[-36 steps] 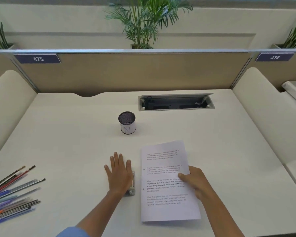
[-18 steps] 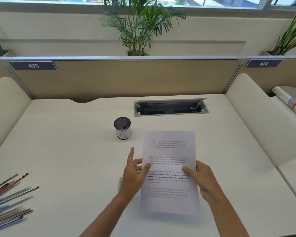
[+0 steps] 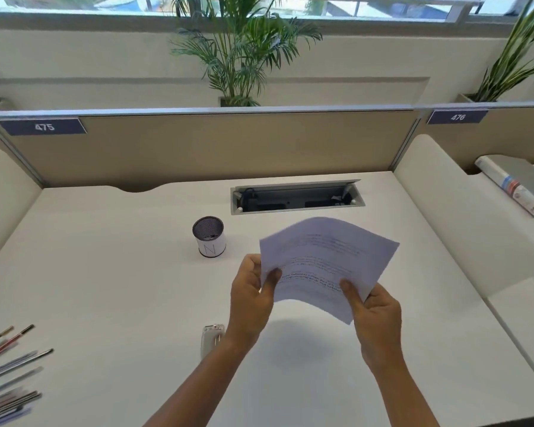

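Hovering clear of the white desk (image 3: 105, 288), the printed paper (image 3: 327, 260) is bowing upward between the two hands above the middle of the surface. The left hand (image 3: 252, 292) is pinching its near left edge, thumb on top. The right hand (image 3: 378, 315) is gripping the near right corner, thumb on the print. The paper's long axis is running away from the person and leaning a little to the right, so the far end is hanging free.

The stapler (image 3: 211, 335) is lying on the desk just beside the left wrist, partly hidden by the forearm. It is nearer that hand than the right, so any stapling would likely be calling the paper down and leftward.

A mesh pen cup (image 3: 209, 237) is standing beyond the left hand, and loose pens and pencils (image 3: 10, 365) are lying at the left edge. An open cable tray (image 3: 296, 197) is sitting before the beige partition (image 3: 228, 143), with a potted palm (image 3: 238, 50) rising behind.
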The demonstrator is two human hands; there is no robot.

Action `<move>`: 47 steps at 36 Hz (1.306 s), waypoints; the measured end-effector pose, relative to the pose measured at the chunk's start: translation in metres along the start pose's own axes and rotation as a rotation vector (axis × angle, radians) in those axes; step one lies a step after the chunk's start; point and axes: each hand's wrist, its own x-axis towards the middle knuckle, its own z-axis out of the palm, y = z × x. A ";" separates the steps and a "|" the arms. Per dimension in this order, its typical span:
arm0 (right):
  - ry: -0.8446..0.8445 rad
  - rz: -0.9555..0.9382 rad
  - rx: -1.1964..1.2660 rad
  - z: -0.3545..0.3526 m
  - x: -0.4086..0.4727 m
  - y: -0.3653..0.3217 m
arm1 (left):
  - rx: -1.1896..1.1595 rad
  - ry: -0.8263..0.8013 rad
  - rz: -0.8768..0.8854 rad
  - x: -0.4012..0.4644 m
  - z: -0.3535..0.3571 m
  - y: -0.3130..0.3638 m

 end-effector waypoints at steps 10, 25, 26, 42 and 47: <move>0.087 0.034 -0.134 0.000 -0.022 0.051 | 0.210 -0.046 -0.074 -0.029 0.019 -0.037; -0.014 0.236 -0.205 -0.013 -0.026 0.066 | 0.157 -0.096 -0.191 -0.036 0.011 -0.044; -0.031 0.240 -0.191 -0.016 -0.024 0.063 | 0.136 -0.101 -0.213 -0.035 0.009 -0.044; -0.197 0.523 0.494 -0.045 -0.055 0.074 | -0.455 0.125 -0.568 -0.045 -0.007 -0.042; -0.082 0.468 0.355 -0.005 -0.079 0.062 | -0.545 0.102 -0.662 -0.063 0.003 -0.041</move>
